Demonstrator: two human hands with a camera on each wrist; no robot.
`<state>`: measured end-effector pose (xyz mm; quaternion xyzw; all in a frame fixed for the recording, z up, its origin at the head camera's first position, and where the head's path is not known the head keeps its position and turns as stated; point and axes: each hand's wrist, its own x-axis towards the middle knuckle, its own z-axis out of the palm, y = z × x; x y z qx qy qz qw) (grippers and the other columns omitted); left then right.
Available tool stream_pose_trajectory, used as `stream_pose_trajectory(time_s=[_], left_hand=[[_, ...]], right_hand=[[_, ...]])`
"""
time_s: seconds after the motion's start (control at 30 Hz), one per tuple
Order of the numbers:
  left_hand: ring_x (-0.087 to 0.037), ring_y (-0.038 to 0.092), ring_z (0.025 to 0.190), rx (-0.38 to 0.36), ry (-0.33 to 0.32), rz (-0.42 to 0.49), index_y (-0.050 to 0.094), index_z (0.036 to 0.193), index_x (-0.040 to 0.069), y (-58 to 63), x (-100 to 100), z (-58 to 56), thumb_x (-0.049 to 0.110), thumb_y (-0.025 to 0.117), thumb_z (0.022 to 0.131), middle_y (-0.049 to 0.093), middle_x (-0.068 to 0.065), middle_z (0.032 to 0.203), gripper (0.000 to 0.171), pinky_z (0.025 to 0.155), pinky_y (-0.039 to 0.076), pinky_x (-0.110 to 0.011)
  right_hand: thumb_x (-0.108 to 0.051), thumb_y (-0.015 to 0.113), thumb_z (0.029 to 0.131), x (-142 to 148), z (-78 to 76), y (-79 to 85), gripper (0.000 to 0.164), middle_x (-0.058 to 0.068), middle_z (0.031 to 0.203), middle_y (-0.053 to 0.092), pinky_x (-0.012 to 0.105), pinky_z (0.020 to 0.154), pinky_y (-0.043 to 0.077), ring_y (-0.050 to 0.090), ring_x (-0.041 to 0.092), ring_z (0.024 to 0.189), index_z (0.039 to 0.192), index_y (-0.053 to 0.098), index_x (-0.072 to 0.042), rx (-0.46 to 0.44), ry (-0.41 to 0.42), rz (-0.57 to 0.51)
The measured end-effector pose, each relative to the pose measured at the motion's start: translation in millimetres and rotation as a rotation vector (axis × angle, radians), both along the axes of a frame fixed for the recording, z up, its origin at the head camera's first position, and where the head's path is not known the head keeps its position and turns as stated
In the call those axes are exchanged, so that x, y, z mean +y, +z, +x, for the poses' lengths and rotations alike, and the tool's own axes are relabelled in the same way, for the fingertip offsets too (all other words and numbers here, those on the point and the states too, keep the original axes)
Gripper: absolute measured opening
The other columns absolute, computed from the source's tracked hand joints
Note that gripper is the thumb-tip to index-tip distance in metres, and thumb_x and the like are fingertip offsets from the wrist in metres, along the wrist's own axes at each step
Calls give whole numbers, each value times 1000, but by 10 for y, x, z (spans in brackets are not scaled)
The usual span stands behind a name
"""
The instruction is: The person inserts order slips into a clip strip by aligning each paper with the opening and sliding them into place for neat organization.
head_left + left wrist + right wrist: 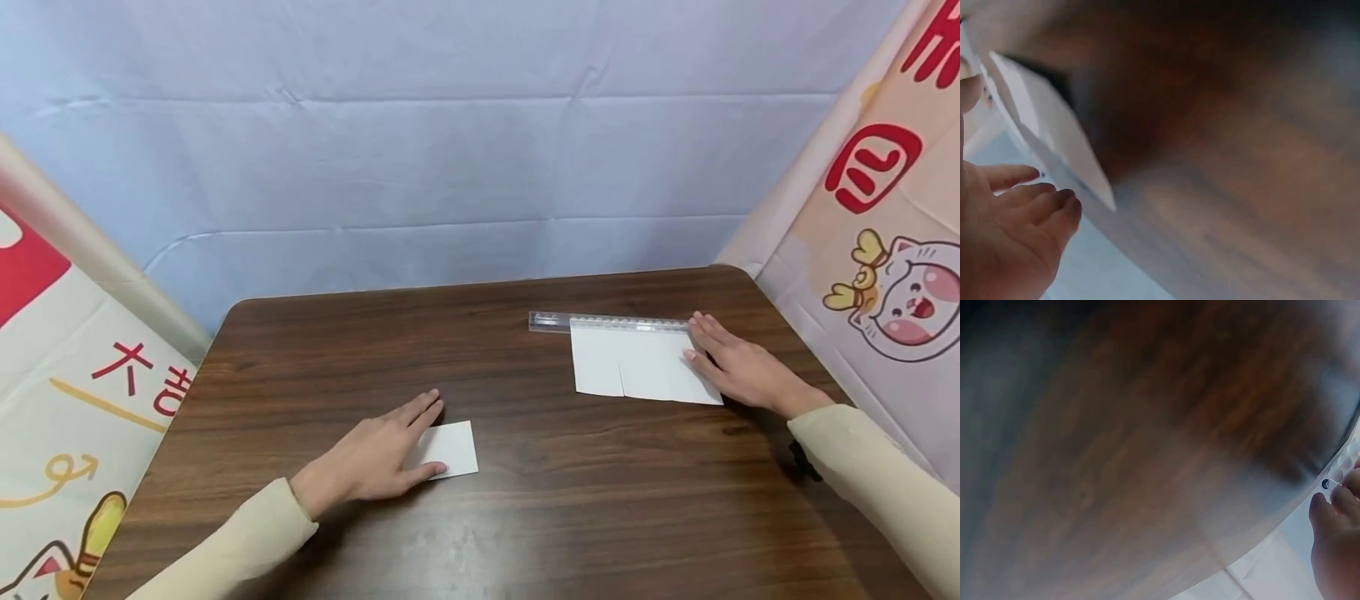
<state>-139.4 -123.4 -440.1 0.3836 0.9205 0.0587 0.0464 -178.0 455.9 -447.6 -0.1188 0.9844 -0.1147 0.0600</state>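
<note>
On the left of the table my left hand [367,457] lies over a small white paper rectangle [459,448]. Its fingers are extended, and the thumb tip overlaps the paper's near edge. The left wrist view shows this paper [1063,134] edge-on beside relaxed fingers. To the right, a larger white sheet [660,367] with a slit running up from its near edge lies along a clear ruler [549,322]. My right hand [750,371] rests with straight fingers on the sheet's right end, fingertips at the ruler's end. In the right wrist view, the fingertips are beside the patterned clear strip.
The dark wooden table [525,517] has rounded far corners. A pale blue cloth [450,150] hangs behind it. Printed cloths with cartoon figures stand at the left [67,400] and right [885,250] sides.
</note>
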Motion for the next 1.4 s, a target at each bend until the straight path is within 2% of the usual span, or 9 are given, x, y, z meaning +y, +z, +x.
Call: stream_pose_trajectory(time_s=[0.13,0.3,0.6,0.83,1.23,1.4], left_hand=[[-31,40,157,-10,40,-47,34,164,4,-48,18,43,66,47,105,33,-16,172,86,124,46,-47],[-32,31,161,-23,74,-58,34,163,0,-80,59,77,61,44,108,32,-19,171,82,132,35,-47],[-34,37,158,41,23,-42,39,159,-5,-108,106,132,55,49,109,38,-23,168,79,129,39,-47],[-34,42,155,95,9,-42,45,155,-6,-114,118,147,53,53,108,43,-23,165,76,127,42,-46],[-34,42,155,92,9,-63,48,154,-5,-104,126,158,51,54,108,42,-23,165,73,126,43,-45],[-34,43,155,65,19,-52,49,154,-3,-109,132,177,50,56,107,43,-22,165,71,124,46,-46]], right_hand=[[-46,41,114,-2,-6,11,76,29,174,12,71,122,29,15,48,162,166,17,4,1,-4,-5],[-47,42,114,-8,-14,20,76,29,174,12,70,123,29,14,48,162,166,18,4,4,-2,-7],[-46,42,114,0,-22,4,76,29,173,13,70,123,29,15,48,162,165,18,4,14,2,0],[-47,42,113,7,-20,23,77,29,173,13,71,122,30,16,48,162,165,18,4,18,0,10],[-48,43,113,9,-2,13,78,28,174,11,71,123,29,14,48,162,166,16,3,-9,-5,3],[-48,43,113,-2,9,10,79,29,174,12,70,123,29,14,48,162,166,17,4,-5,0,5]])
